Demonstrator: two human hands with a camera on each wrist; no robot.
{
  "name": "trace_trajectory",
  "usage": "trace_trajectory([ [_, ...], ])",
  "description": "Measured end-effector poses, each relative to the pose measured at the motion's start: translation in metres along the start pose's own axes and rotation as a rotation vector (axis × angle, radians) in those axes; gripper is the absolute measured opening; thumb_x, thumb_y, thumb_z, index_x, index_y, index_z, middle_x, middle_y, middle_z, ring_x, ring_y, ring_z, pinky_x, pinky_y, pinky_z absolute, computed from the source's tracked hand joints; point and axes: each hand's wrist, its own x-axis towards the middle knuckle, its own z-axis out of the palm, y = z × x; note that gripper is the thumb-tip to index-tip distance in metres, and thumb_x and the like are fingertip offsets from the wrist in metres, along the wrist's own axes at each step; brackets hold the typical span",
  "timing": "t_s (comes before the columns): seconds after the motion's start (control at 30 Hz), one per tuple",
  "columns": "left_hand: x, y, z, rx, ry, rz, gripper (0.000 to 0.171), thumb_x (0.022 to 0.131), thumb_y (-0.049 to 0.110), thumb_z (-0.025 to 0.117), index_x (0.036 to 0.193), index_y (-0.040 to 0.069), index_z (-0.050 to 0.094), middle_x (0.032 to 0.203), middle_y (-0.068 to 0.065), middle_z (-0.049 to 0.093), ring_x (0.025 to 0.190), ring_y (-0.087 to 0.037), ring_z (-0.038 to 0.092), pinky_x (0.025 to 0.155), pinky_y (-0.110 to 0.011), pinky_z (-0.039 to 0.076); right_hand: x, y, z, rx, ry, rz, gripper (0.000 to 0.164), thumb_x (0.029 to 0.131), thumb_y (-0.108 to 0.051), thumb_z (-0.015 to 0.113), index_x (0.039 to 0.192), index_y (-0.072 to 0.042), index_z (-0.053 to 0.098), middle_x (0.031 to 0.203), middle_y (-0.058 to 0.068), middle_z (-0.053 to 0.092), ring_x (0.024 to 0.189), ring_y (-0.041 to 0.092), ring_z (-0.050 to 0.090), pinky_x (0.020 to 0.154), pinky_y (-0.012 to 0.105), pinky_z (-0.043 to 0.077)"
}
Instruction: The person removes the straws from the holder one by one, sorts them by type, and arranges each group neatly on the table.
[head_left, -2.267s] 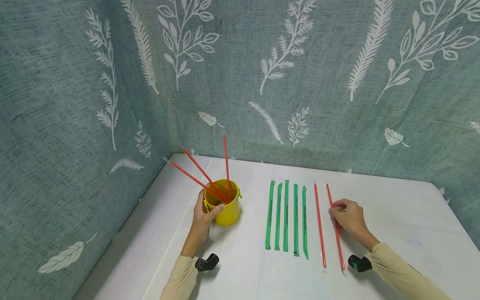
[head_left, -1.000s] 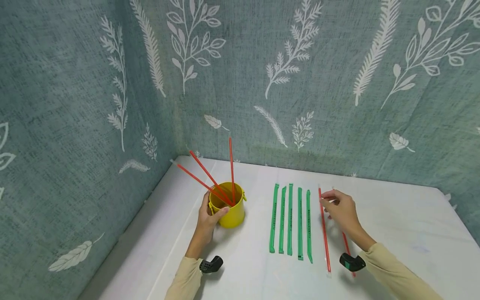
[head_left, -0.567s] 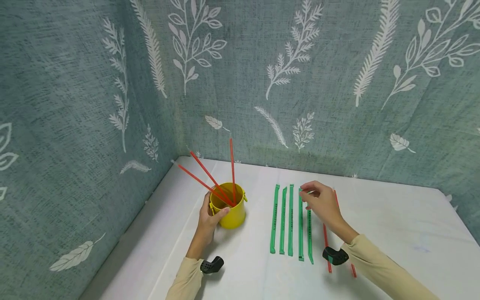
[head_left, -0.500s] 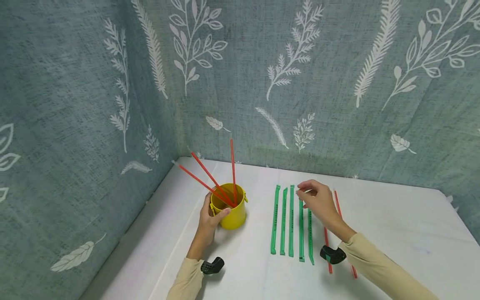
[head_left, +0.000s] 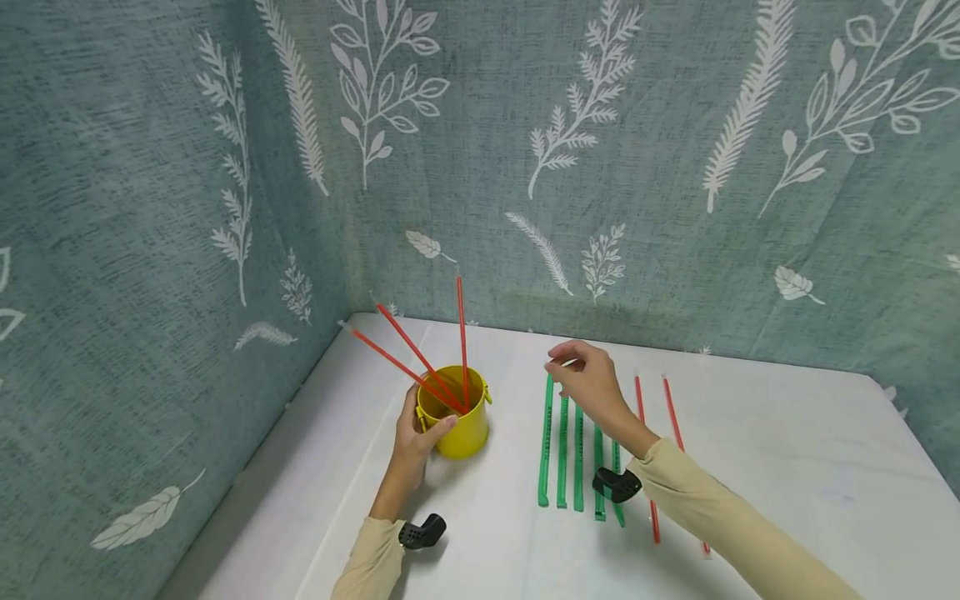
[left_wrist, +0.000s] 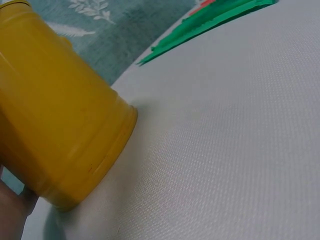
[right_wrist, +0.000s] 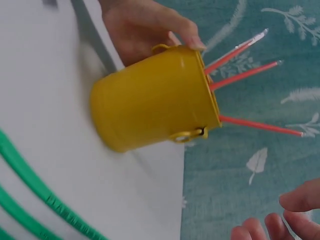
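My left hand (head_left: 415,437) grips a small yellow bucket (head_left: 465,437), thumb over the near rim and fingers around its left side. Leaning in the bucket are 3 red straws (right_wrist: 245,80) in clear wrappers. My right hand (head_left: 592,385) hovers near the far ends of several green wrapped straws (head_left: 545,450), which lie side by side on the table with printed wrappers. In the right wrist view its thumb (right_wrist: 302,197) stands apart from loosely bent fingers, with nothing seen between them. The right hand and forearm hide parts of the green straws.
Two more red straws (head_left: 673,414) in clear wrappers lie right of the green ones, partly behind the right forearm. A white cloth covers the table (head_left: 787,467). Leaf-patterned grey-green curtain (head_left: 480,167) hangs along the back and left table edges.
My right hand has moved left from the rightmost red straw, across the green straws to the leftmost ones. The straws on the table stay in place. My left hand keeps hold of the bucket.
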Motion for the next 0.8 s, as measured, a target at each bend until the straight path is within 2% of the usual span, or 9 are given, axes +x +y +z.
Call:
trace_trajectory([
  [0.2,-0.002,0.009,0.002,0.008,-0.004,-0.015,0.072,0.082,0.007,0.064,0.145,0.011,0.029,0.138,-0.016,0.041,0.124,-0.026,0.041,0.104,-0.039,0.036,0.01,-0.005,0.018,0.034,-0.015,0.017,0.015,0.089,-0.01,0.063,0.102,-0.004,0.064,0.093,0.011,0.062,0.074,0.022,0.06,0.062,0.041,0.055],
  [0.37,-0.001,0.002,0.002,-0.015,-0.001,0.006,0.069,0.083,0.008,0.065,0.143,0.017,0.033,0.137,-0.011,0.044,0.123,-0.023,0.042,0.104,-0.036,0.036,0.017,-0.01,0.032,0.05,-0.017,0.028,0.015,0.089,-0.01,0.063,0.102,-0.004,0.064,0.093,0.01,0.062,0.074,0.02,0.06,0.062,0.041,0.055],
  [0.53,0.0,-0.003,0.001,-0.005,-0.004,0.04,0.068,0.082,0.014,0.067,0.142,0.02,0.034,0.135,-0.008,0.045,0.123,-0.023,0.042,0.105,-0.041,0.035,0.025,-0.015,0.046,0.067,-0.014,0.037,0.017,0.089,-0.011,0.064,0.103,-0.004,0.064,0.095,0.012,0.062,0.076,0.022,0.06,0.063,0.038,0.056],
  [0.6,-0.001,0.005,0.003,-0.003,-0.008,0.031,0.069,0.082,0.012,0.066,0.143,0.017,0.033,0.136,-0.011,0.044,0.123,-0.024,0.041,0.106,-0.044,0.033,0.029,-0.018,0.052,0.076,-0.007,0.038,0.017,0.089,-0.012,0.064,0.104,-0.003,0.064,0.095,0.012,0.062,0.076,0.023,0.061,0.065,0.04,0.056],
  [0.77,-0.006,0.028,0.009,0.015,-0.004,-0.004,0.072,0.082,0.008,0.064,0.145,0.007,0.028,0.138,-0.018,0.041,0.125,-0.029,0.039,0.107,-0.048,0.03,0.038,-0.023,0.069,0.09,-0.004,0.027,0.02,0.087,-0.014,0.067,0.104,-0.005,0.065,0.093,0.009,0.064,0.076,0.02,0.062,0.065,0.035,0.055],
  [0.8,-0.007,0.028,0.009,0.019,-0.001,-0.004,0.072,0.082,0.008,0.064,0.145,0.007,0.028,0.138,-0.019,0.041,0.125,-0.029,0.04,0.106,-0.049,0.03,0.04,-0.024,0.072,0.091,-0.01,0.019,0.021,0.087,-0.015,0.068,0.105,-0.005,0.064,0.093,0.009,0.064,0.076,0.02,0.062,0.064,0.033,0.055],
])
